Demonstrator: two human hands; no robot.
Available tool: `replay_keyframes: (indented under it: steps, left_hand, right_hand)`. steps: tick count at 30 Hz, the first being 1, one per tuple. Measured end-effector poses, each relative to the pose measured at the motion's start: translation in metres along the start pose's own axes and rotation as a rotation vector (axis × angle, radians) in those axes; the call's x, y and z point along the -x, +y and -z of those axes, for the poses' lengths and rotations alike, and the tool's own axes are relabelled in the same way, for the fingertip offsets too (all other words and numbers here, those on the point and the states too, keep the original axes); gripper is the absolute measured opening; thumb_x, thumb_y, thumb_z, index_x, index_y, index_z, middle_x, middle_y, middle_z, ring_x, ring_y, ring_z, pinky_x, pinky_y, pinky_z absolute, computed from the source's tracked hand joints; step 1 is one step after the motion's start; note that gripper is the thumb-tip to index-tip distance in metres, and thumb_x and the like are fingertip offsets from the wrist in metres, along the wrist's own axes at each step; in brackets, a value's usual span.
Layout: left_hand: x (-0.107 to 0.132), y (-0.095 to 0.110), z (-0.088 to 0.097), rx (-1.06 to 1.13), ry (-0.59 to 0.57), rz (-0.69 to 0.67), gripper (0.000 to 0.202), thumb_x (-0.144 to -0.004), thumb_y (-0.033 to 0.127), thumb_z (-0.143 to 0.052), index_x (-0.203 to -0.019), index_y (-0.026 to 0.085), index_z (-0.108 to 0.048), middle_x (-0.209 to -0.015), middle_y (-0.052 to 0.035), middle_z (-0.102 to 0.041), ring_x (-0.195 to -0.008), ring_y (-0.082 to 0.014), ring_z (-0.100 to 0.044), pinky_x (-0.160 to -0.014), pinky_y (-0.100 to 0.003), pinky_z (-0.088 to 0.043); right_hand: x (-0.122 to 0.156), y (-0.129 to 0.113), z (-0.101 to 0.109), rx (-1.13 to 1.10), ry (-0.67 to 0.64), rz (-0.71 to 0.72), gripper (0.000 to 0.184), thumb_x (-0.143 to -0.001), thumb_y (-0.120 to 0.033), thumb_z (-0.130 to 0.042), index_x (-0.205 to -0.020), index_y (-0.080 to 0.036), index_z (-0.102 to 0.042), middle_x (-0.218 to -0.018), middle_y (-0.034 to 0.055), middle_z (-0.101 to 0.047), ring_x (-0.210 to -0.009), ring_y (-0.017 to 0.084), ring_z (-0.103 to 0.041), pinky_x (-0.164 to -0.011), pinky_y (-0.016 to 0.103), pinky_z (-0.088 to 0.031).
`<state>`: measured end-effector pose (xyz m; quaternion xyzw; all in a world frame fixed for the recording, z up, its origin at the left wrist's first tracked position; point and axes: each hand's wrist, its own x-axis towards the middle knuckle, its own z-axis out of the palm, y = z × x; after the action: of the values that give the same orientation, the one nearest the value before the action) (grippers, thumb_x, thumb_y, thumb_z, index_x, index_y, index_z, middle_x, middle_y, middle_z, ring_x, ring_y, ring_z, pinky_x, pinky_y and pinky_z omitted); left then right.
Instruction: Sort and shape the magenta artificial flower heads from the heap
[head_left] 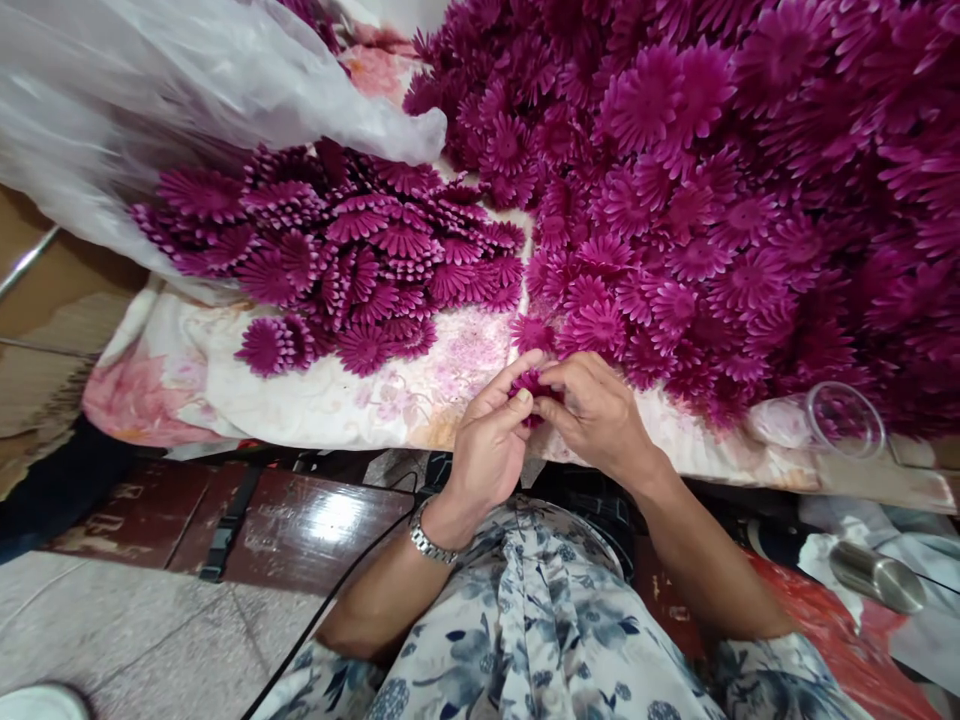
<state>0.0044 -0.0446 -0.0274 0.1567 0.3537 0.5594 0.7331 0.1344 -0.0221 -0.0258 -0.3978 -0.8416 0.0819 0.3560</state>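
My left hand (491, 440) and my right hand (596, 415) meet at the near edge of a floral cloth (322, 395), both pinching one small magenta fabric flower (529, 388) between their fingertips. A metal watch sits on my left wrist. Right behind the hands rises a large heap of loose magenta flowers (712, 170) covering the right and back. To the left lies a neater pile of stacked flowers (360, 260), spilling from under a clear plastic bag (150, 90).
A clear plastic cup (844, 418) lies on its side at the cloth's right edge. A metal cylinder (877, 577) rests lower right on grey fabric. Dark red boards (300, 525) and a tiled floor (112, 640) lie lower left, with a black cable crossing my lap.
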Motion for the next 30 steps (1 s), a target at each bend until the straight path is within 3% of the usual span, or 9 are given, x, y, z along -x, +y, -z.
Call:
replay_keyframes:
  steps: [4,8,12,14,16,21,25,28,30]
  left_hand:
    - [0.003,-0.005,0.0,-0.01,-0.021,-0.03,0.036,-0.069,0.012,-0.066,-0.104,0.019,-0.068,-0.094,-0.0026,-0.071,-0.088,-0.0117,-0.063,-0.087,-0.022,-0.044]
    - [0.004,-0.006,0.003,-0.048,0.013,-0.063,0.036,-0.068,0.014,-0.068,-0.104,0.018,-0.068,-0.09,-0.0029,-0.072,-0.08,-0.0113,-0.063,-0.083,-0.023,-0.046]
    - [0.002,-0.001,0.005,-0.05,0.066,-0.079,0.04,-0.067,0.015,-0.069,-0.107,0.017,-0.066,-0.094,-0.0047,-0.072,-0.086,-0.0134,-0.064,-0.084,-0.025,-0.047]
    - [0.001,0.001,0.005,-0.049,0.07,-0.072,0.04,-0.068,0.015,-0.068,-0.108,0.017,-0.066,-0.093,-0.0043,-0.072,-0.085,-0.0131,-0.064,-0.083,-0.025,-0.048]
    - [0.001,0.001,0.003,-0.053,0.059,-0.046,0.04,-0.069,0.014,-0.067,-0.108,0.018,-0.065,-0.093,-0.004,-0.072,-0.084,-0.0128,-0.064,-0.083,-0.025,-0.048]
    - [0.002,-0.004,-0.002,-0.055,0.022,0.028,0.036,-0.069,0.015,-0.064,-0.105,0.018,-0.067,-0.097,-0.0059,-0.071,-0.091,-0.0155,-0.064,-0.084,-0.026,-0.048]
    - [0.002,-0.009,0.0,-0.069,0.013,-0.032,0.032,-0.069,0.013,-0.065,-0.1,0.018,-0.07,-0.104,-0.0058,-0.071,-0.103,-0.0175,-0.062,-0.095,-0.028,-0.044]
    - [0.002,-0.006,0.004,-0.088,0.011,-0.104,0.032,-0.071,0.016,-0.065,-0.103,0.019,-0.069,-0.105,-0.0064,-0.071,-0.102,-0.0183,-0.063,-0.099,-0.032,-0.042]
    - [0.001,-0.001,0.007,-0.093,0.031,-0.123,0.035,-0.072,0.017,-0.066,-0.106,0.018,-0.067,-0.102,-0.0072,-0.072,-0.098,-0.0183,-0.065,-0.097,-0.033,-0.044]
  right_hand:
    - [-0.001,-0.002,-0.008,0.068,0.031,0.014,0.014,-0.087,-0.017,-0.051,-0.075,-0.017,-0.057,-0.068,0.003,-0.061,-0.067,0.015,-0.054,-0.065,0.028,-0.045]
    - [-0.002,0.009,0.007,0.302,0.238,-0.034,0.011,-0.086,-0.017,-0.052,-0.078,-0.017,-0.06,-0.067,0.0026,-0.061,-0.068,0.015,-0.054,-0.066,0.028,-0.044]
    - [0.003,0.016,0.027,0.57,0.25,-0.14,0.016,-0.085,-0.029,-0.057,-0.093,-0.018,-0.065,-0.088,0.0072,-0.064,-0.082,0.019,-0.055,-0.076,0.035,-0.041]
    - [0.007,0.011,0.028,0.539,0.209,-0.143,0.028,-0.083,-0.034,-0.06,-0.105,-0.018,-0.063,-0.098,0.0107,-0.062,-0.089,0.022,-0.054,-0.079,0.038,-0.041]
    - [0.01,0.002,0.022,0.389,0.15,-0.092,0.029,-0.083,-0.033,-0.06,-0.106,-0.016,-0.061,-0.094,0.0105,-0.062,-0.088,0.021,-0.054,-0.077,0.036,-0.043]
    - [0.011,-0.01,-0.005,0.095,0.003,-0.069,0.01,-0.087,-0.025,-0.053,-0.084,-0.018,-0.059,-0.075,0.0045,-0.062,-0.072,0.017,-0.053,-0.067,0.031,-0.044]
    - [0.011,-0.001,-0.003,0.129,0.098,-0.072,0.011,-0.086,-0.018,-0.054,-0.075,-0.019,-0.057,-0.067,0.0025,-0.061,-0.066,0.015,-0.052,-0.064,0.029,-0.042]
    - [0.017,0.012,0.012,0.283,0.277,-0.107,0.005,-0.083,-0.016,-0.057,-0.078,-0.018,-0.059,-0.068,0.0029,-0.061,-0.067,0.016,-0.052,-0.065,0.029,-0.042]
    - [0.024,0.02,0.023,0.427,0.29,-0.15,0.004,-0.083,-0.02,-0.058,-0.082,-0.018,-0.061,-0.072,0.0042,-0.062,-0.071,0.017,-0.052,-0.069,0.031,-0.042]
